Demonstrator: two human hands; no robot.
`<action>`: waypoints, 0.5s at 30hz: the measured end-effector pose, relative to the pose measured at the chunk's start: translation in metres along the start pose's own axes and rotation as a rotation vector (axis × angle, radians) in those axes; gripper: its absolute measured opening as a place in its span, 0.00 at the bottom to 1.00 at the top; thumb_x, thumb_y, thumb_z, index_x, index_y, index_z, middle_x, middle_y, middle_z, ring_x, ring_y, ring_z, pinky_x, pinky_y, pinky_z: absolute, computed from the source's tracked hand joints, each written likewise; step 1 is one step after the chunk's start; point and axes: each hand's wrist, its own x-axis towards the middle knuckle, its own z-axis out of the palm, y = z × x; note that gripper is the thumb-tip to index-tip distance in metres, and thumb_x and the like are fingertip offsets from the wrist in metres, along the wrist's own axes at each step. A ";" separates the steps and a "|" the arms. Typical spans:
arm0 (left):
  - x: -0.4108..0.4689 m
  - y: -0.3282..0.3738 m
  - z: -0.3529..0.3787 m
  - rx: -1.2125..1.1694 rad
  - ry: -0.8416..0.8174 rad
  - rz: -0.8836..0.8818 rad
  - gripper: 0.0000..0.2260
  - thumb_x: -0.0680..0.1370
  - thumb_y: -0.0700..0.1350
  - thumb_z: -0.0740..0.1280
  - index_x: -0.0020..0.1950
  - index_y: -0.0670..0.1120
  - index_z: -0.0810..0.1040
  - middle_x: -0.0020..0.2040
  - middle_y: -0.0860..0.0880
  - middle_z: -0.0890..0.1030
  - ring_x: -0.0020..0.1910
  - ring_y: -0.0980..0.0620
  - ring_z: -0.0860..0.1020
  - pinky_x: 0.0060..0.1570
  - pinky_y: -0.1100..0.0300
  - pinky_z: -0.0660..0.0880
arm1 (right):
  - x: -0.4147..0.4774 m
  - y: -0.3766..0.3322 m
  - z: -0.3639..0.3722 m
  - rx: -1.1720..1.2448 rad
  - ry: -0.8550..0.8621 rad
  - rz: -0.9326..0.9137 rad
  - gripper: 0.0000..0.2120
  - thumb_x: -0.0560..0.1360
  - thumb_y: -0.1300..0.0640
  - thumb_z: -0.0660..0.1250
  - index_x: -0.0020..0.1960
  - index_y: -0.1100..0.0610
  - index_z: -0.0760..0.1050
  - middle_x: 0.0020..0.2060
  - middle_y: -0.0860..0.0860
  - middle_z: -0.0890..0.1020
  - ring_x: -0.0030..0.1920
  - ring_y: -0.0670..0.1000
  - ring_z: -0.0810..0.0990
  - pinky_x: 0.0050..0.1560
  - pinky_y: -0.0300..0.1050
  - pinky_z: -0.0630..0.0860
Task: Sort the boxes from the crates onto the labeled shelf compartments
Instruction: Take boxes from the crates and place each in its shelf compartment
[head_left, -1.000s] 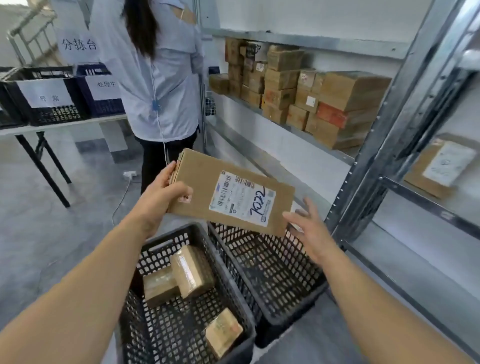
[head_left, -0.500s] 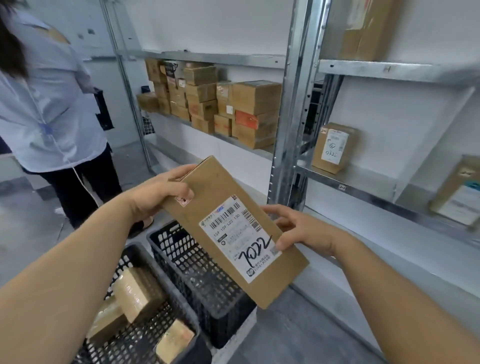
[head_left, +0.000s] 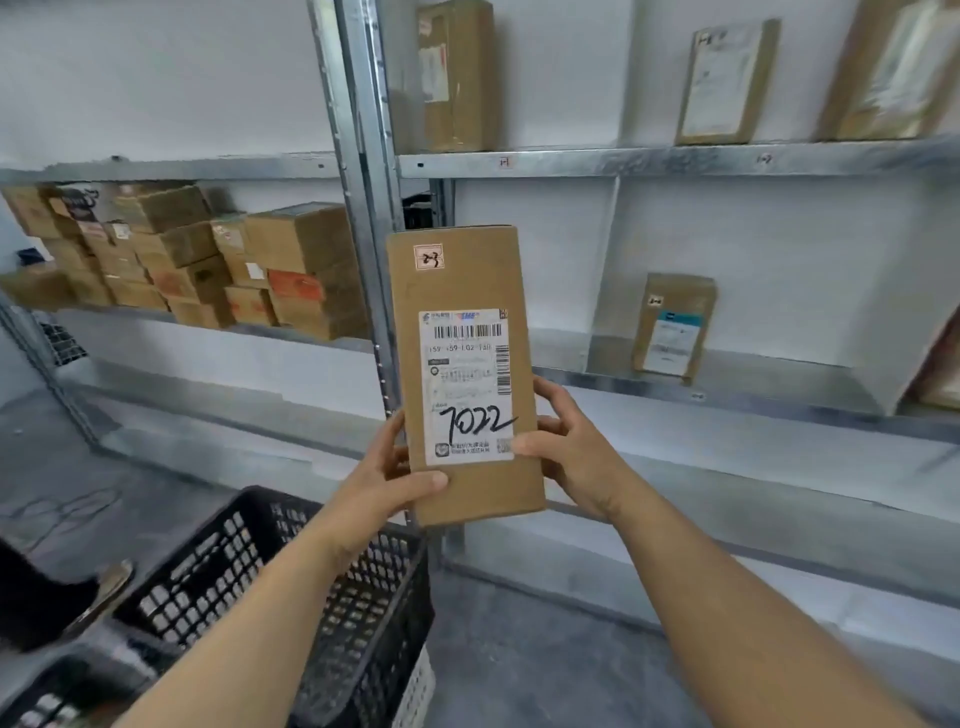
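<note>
A flat brown cardboard box (head_left: 457, 280) stands upright in front of me, its white shipping label hand-marked "7022" facing the camera. My left hand (head_left: 387, 480) grips its lower left edge, thumb across the front. My right hand (head_left: 569, 447) grips its lower right edge, thumb on the label. Behind the box rises the metal shelf unit (head_left: 675, 158) with small labels on its front rails. A black plastic crate (head_left: 311, 582) sits on the floor below my left arm.
Single boxes stand on the upper shelf (head_left: 457, 78) (head_left: 724, 83) and one on the middle shelf (head_left: 672, 327). Stacked cartons (head_left: 208, 260) fill the left bay. A steel upright (head_left: 358, 171) divides the bays. Someone's dark shoe (head_left: 57, 597) is at the lower left.
The box turned from tilted to upright and rose toward the shelves. My left hand shifted from its top edge to its lower left edge. The view swung right, away from the other person.
</note>
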 end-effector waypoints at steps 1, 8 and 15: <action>0.005 0.000 0.003 0.011 -0.015 0.003 0.48 0.58 0.58 0.80 0.73 0.62 0.60 0.63 0.54 0.78 0.62 0.50 0.76 0.64 0.43 0.71 | -0.006 -0.002 -0.006 -0.028 0.013 0.000 0.33 0.66 0.62 0.73 0.64 0.38 0.67 0.55 0.57 0.83 0.55 0.56 0.82 0.51 0.48 0.80; 0.036 0.005 0.028 -0.004 -0.202 0.017 0.41 0.59 0.53 0.75 0.71 0.63 0.64 0.61 0.55 0.80 0.61 0.51 0.77 0.64 0.44 0.71 | -0.063 -0.014 -0.026 -0.271 0.164 0.046 0.41 0.63 0.57 0.74 0.69 0.35 0.59 0.57 0.49 0.80 0.57 0.50 0.80 0.56 0.49 0.80; 0.062 0.012 0.068 0.028 -0.436 0.041 0.34 0.64 0.60 0.72 0.68 0.66 0.66 0.61 0.56 0.79 0.60 0.54 0.78 0.63 0.49 0.72 | -0.116 -0.024 -0.044 -0.311 0.425 0.029 0.41 0.62 0.62 0.72 0.69 0.38 0.62 0.53 0.52 0.83 0.54 0.48 0.82 0.52 0.44 0.79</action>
